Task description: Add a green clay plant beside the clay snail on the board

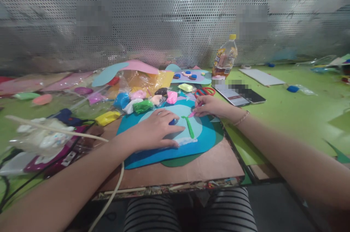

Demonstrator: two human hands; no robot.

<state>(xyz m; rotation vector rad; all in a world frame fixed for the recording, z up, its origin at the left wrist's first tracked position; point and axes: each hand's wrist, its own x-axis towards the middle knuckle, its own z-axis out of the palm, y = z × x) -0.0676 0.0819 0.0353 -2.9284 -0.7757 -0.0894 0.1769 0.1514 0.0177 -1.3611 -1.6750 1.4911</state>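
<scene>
Blue layered paper (166,160) lies on a brown board, with a light blue shape (195,126) in its middle. On that shape is a green clay stem (189,126) with a short branch at its top, and a white clay strip (187,141) below. My left hand (161,130) rests on the paper with fingers spread, left of the stem; a dark blue piece (172,122) shows by its fingers. My right hand (206,106) pinches a thin pink clay tool (191,114), whose tip is at the top of the stem.
Bagged clay lumps, including a green one (142,106), lie beyond the paper. Red-handled scissors (205,91), a phone (232,93) and a bottle (225,59) stand or lie behind my right hand. A cream cable (117,184) hangs over the board's left side.
</scene>
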